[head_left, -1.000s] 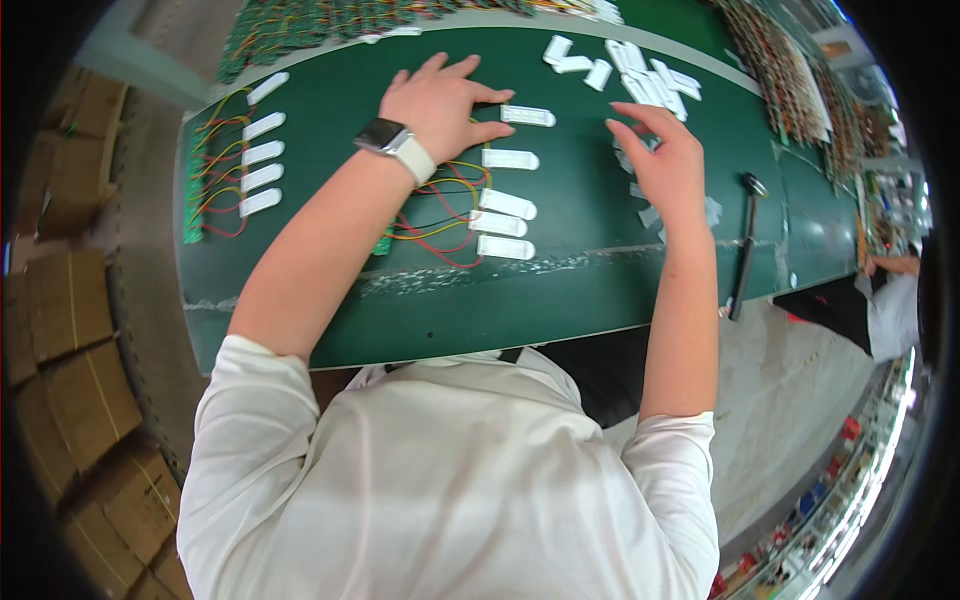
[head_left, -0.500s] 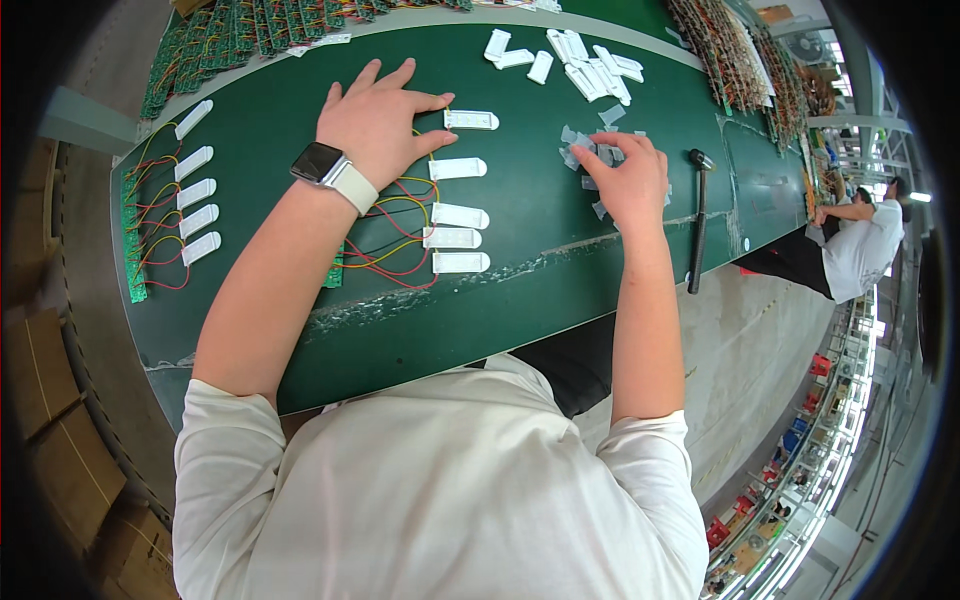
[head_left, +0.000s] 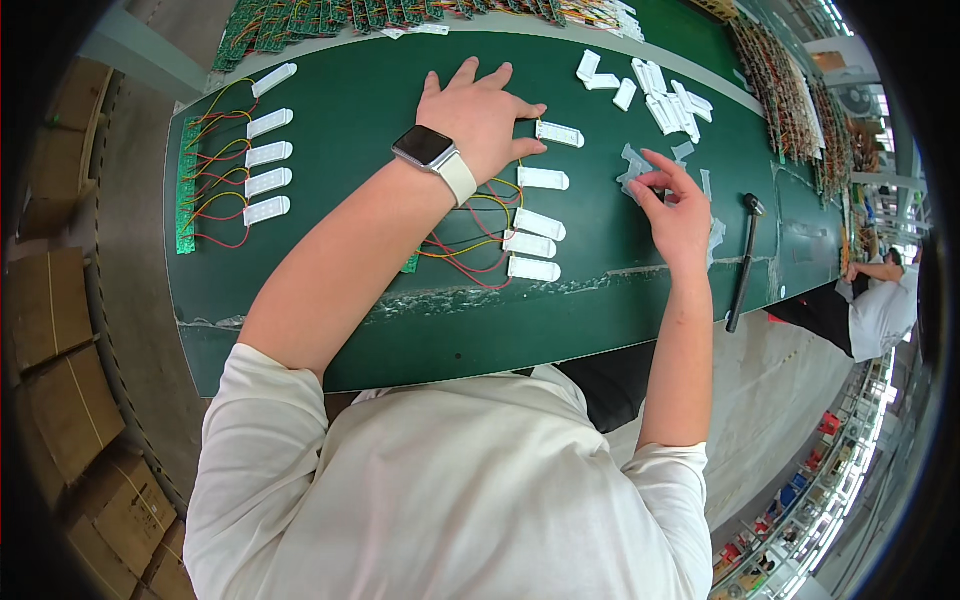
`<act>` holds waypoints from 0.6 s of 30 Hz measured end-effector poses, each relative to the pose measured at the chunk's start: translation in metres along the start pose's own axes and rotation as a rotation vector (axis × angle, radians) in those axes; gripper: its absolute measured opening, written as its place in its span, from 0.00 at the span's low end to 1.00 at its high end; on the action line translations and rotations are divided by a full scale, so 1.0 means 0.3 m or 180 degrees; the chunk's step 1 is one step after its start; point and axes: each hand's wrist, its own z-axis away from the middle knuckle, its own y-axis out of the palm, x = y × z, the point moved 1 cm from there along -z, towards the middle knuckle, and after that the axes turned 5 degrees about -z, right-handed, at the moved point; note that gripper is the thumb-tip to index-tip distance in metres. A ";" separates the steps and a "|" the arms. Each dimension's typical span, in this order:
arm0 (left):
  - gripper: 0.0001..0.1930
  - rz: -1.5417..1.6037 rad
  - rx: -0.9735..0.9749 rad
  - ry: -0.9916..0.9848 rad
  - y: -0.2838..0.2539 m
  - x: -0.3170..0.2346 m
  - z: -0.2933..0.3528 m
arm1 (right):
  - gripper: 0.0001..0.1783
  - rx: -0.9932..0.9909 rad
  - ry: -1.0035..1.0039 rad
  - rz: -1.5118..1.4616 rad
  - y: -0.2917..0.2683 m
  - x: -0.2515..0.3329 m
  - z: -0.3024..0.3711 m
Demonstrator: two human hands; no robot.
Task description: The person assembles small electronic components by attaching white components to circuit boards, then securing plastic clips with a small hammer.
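In the head view, the step in hand looks like fetching a clear plastic piece while the uppermost module of the middle set is steadied. The left hand (head_left: 478,125) lies at the upper centre of the frame with its fingers spread, the index finger and thumb bracketing the wired end of that white module (head_left: 560,134); whether both press on it is hard to tell. The right hand (head_left: 678,215) is right of centre, thumb and fingers curled toward one another at the clear plastic pieces (head_left: 633,165); whether it has pinched one cannot be made out. The next move seems to call for a light fingertip grip that parts one thin piece from its neighbours, with the module kept still. The left forearm slants from lower left up across the green bench (head_left: 590,295), a smartwatch (head_left: 424,147) at its wrist, back of the hand up. The right forearm rises nearly upright from the lower right, its wrist bent a little toward the middle. Below the first module, four more wired modules (head_left: 538,223) lie in a column at the centre, their rounded ends pointing right.
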 end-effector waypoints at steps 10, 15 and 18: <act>0.26 -0.0068 -0.0012 0.0011 -0.004 -0.003 -0.001 | 0.08 -0.0550 -0.1330 0.0762 0.045 -0.021 0.101; 0.27 -0.0091 -0.0024 0.0000 0.000 -0.001 0.002 | 0.08 -0.0478 -0.1828 0.0992 0.060 0.011 0.142; 0.27 -0.0074 -0.0031 0.0000 0.000 0.000 0.001 | 0.09 -0.0290 -0.2344 0.1103 0.076 0.031 0.172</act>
